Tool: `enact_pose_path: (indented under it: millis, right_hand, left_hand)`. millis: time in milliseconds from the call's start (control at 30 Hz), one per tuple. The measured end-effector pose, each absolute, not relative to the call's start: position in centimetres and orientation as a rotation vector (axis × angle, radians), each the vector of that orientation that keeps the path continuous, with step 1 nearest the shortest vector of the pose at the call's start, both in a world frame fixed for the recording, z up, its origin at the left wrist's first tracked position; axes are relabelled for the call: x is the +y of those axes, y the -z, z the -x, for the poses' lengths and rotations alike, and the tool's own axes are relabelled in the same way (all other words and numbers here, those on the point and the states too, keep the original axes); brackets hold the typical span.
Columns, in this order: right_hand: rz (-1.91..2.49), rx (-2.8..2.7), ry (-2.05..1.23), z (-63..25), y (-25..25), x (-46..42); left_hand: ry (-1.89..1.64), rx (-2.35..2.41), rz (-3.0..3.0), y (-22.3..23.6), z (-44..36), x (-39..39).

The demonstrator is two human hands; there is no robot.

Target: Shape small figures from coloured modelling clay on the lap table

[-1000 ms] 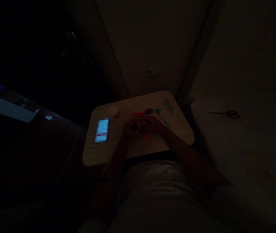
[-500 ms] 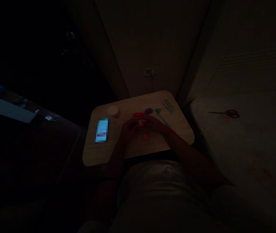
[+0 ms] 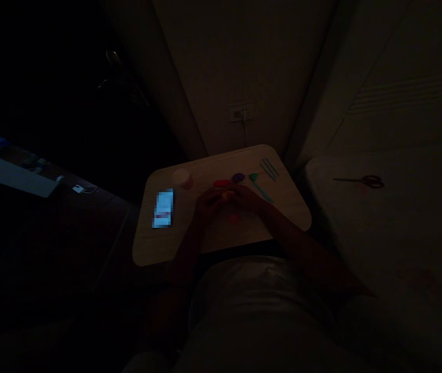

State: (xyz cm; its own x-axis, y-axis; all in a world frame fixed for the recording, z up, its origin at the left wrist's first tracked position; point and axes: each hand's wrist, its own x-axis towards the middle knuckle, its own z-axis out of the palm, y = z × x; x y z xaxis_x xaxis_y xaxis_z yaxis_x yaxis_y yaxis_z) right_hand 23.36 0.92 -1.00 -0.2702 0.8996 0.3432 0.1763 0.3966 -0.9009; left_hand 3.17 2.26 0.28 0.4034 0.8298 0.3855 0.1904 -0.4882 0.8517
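Over the small table (image 3: 151, 248), my left hand (image 3: 207, 204) and my right hand (image 3: 247, 198) meet with fingers curled around a lump of orange modelling clay (image 3: 227, 196). Their fingers hide part of it, and the dim light blurs the detail. Just beyond my fingertips lies a red lump (image 3: 222, 183), with a purple lump (image 3: 238, 177) to its right. A green piece (image 3: 253, 177) sits at the head of a light-blue tool (image 3: 264, 193) beside my right hand. Nearer my body, a pinkish-red lump (image 3: 233, 218) rests on the tabletop below the hands.
Several thin blue sticks (image 3: 269, 169) lie at the table's far right. A lidded tub (image 3: 182, 178) and a lit phone (image 3: 163, 209) are on the left. Scissors (image 3: 372, 181) lie on a pale surface to the right. A wall socket (image 3: 241, 112) holds a plugged cable.
My fingers have shifted slightly around the orange clay, and its visible part looks smaller. Both hands stay at the same place over the table.
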Motion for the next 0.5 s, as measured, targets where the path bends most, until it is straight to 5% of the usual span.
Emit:
enact_pose_path:
  millis: [500]
  right_hand:
    - [1.121, -1.668, -0.854, -23.12, 1.55, 1.12]
  left_hand:
    - [-1.079, 0.836, -1.997, -0.6, -3.46, 1.97]
